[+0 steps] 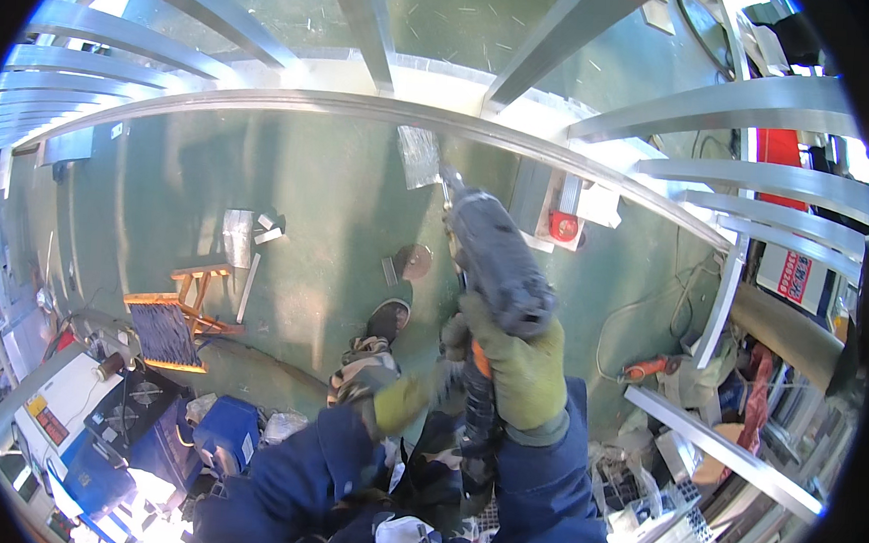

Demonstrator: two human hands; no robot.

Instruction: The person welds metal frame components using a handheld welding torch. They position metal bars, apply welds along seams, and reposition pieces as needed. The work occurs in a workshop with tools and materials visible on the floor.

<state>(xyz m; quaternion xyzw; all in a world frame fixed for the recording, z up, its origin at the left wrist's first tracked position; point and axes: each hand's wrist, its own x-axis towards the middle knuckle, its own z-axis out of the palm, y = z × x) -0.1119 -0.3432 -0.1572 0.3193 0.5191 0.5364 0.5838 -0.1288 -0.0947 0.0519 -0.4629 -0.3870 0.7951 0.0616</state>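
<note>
My right hand point(523, 372), in a yellow-green work glove, is wrapped round the grip of a dark grey power drill point(500, 256). The drill points away from me, its thin bit point(448, 176) reaching close to the lower rail of a silver metal frame point(365, 106). An orange part shows on the drill near my fingers. My left hand point(405, 401), gloved alike, is close to the left of the drill's handle. Motion smears its fingers, so whether they touch the drill is unclear.
A folding stool point(165, 332) with a dark seat stands at left, near blue boxes point(229, 431). Metal offcuts point(237, 238) and a brown disc point(413, 261) lie on the green floor. At right are a red tape measure point(564, 226), an orange-bodied tool point(645, 368) and a long metal bar point(727, 452).
</note>
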